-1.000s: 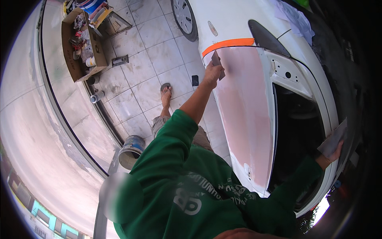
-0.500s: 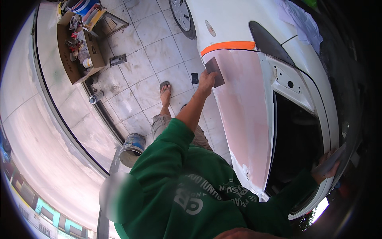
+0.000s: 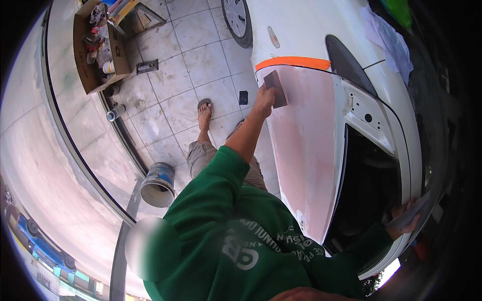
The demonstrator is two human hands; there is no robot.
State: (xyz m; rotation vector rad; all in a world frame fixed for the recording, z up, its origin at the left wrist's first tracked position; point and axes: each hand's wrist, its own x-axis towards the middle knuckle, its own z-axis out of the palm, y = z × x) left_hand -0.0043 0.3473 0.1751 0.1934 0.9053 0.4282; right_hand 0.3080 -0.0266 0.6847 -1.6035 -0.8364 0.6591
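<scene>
My left hand (image 3: 266, 99) is closed around the edge of a dark brown sandpaper sheet (image 3: 276, 90). The sheet lies on the upper left part of the car door, whose pinkish, patchy coated panel (image 3: 306, 130) runs down toward me. Orange masking tape (image 3: 293, 62) borders the panel's far end. Over by the car's roof edge, my right hand (image 3: 407, 220) grips a thin grey sheet (image 3: 410, 213), seen at a slant; part of that hand is in shadow. The dark window opening (image 3: 369, 185) lies between both hands.
A cardboard box (image 3: 83, 60) of clutter stands at upper left beside a small stool (image 3: 143, 20). Nearer are an open bucket (image 3: 158, 185) and a spray can (image 3: 116, 113). A black square (image 3: 243, 98) lies on the tiled floor. White cloth (image 3: 389, 37) hangs over the car.
The whole view has shifted slightly. My left hand keeps its sheet near the tape, with the sheet turned a little. My right hand still holds the grey sheet at the roof edge.
</scene>
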